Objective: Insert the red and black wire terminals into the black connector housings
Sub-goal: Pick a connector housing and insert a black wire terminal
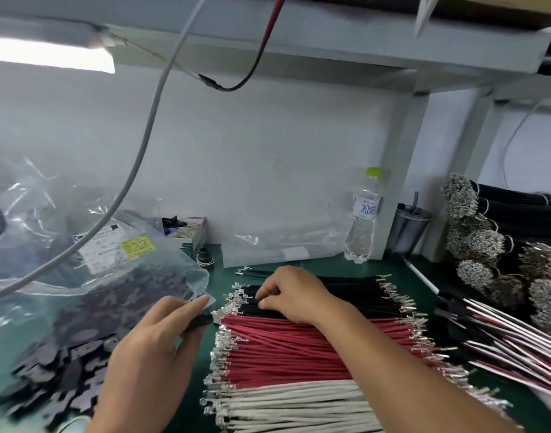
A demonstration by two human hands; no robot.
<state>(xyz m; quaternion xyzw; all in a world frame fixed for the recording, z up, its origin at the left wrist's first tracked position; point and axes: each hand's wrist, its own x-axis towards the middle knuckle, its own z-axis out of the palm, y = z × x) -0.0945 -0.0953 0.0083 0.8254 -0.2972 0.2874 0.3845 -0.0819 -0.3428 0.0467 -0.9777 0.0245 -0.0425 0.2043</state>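
Note:
On the green mat lie rows of cut wires with metal terminals at both ends: black wires (355,295) at the back, red wires (283,348) in the middle, white wires (299,407) nearest me. My left hand (152,360) holds a black connector housing (202,320) between thumb and fingers, just left of the terminals. My right hand (292,292) rests on the black wires, its fingertips pinching at one near the left ends. A loose pile of black housings (80,354) spreads at the left, partly inside a clear bag.
A clear plastic bag (96,245) with labels covers the left. A water bottle (363,217) and a dark tumbler (408,229) stand at the back wall. Bundles of terminated wires (486,245) are stacked at the right. A grey cable (143,145) hangs across from above.

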